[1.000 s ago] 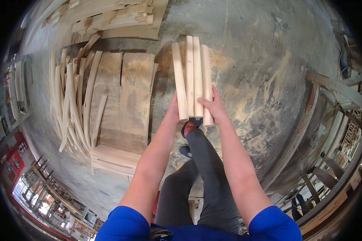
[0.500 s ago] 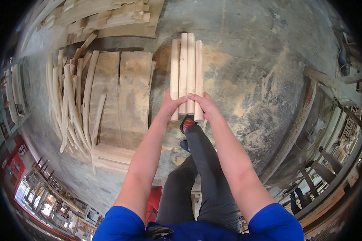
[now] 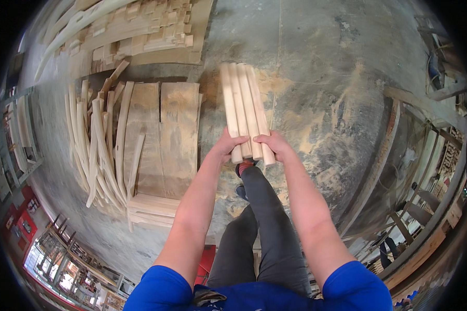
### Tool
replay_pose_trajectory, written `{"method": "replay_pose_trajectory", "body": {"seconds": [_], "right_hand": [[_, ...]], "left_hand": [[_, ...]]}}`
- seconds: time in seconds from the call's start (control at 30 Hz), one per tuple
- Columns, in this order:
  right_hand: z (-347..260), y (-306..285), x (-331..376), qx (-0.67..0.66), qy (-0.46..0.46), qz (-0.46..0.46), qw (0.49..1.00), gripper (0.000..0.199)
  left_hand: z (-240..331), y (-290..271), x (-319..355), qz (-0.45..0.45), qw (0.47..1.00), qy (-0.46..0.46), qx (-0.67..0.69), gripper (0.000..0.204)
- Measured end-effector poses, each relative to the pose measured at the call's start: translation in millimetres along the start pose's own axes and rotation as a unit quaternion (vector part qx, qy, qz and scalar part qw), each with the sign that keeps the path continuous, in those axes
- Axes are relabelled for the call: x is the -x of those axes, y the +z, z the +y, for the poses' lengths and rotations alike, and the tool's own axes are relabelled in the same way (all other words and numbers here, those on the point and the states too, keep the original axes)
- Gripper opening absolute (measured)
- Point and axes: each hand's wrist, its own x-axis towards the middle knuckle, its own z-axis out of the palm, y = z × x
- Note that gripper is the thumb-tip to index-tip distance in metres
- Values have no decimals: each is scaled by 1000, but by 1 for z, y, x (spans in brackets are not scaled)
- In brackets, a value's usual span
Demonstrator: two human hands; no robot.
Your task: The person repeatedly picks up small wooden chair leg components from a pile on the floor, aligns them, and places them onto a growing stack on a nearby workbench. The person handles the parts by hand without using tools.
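Several pale wooden bars (image 3: 245, 98), rounded along their edges, lie side by side as one bundle between my hands. Their far ends point away from me and lean slightly left, a little blurred. My left hand (image 3: 227, 143) wraps the left side near the close end, its thumb across the top. On the opposite side my right hand (image 3: 276, 143) clasps the bundle the same way, thumb on top. The fingers beneath are hidden. Below the bars' near ends, my foot in a dark shoe (image 3: 242, 168) shows in part.
Left of me, a heap of curved wooden pieces (image 3: 96, 145) lies beside brown sheets (image 3: 176, 124). Stacked straight boards (image 3: 153, 210) rest at their near edge. More cut wood (image 3: 145, 31) covers a board at far left. A wooden frame (image 3: 376, 166) stands on the right; sawdust marks the concrete floor (image 3: 321, 109).
The bundle's far ends have come nearer and swung slightly left, and the bar ends now sit more evenly. Both hands have shifted a little toward me and stay closed on it.
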Motion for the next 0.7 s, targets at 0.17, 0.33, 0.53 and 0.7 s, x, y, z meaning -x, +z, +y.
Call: {"method": "replay_pose_trajectory", "body": {"seconds": [0.17, 0.33, 0.53, 0.7], "right_hand": [[-6, 7, 18, 46, 27, 54, 997, 59], [-1, 25, 16, -52, 31, 31, 998, 56], [-10, 20, -8, -57, -12, 36, 998, 59], [-22, 38, 6, 36, -28, 31, 998, 62]], "left_hand": [[-4, 17, 22, -13, 997, -42, 65, 62], [0, 11, 40, 48, 995, -17, 85, 63], [26, 14, 31, 63, 989, -104, 83, 59], [21, 11, 41, 88, 996, 12, -26, 65]]}}
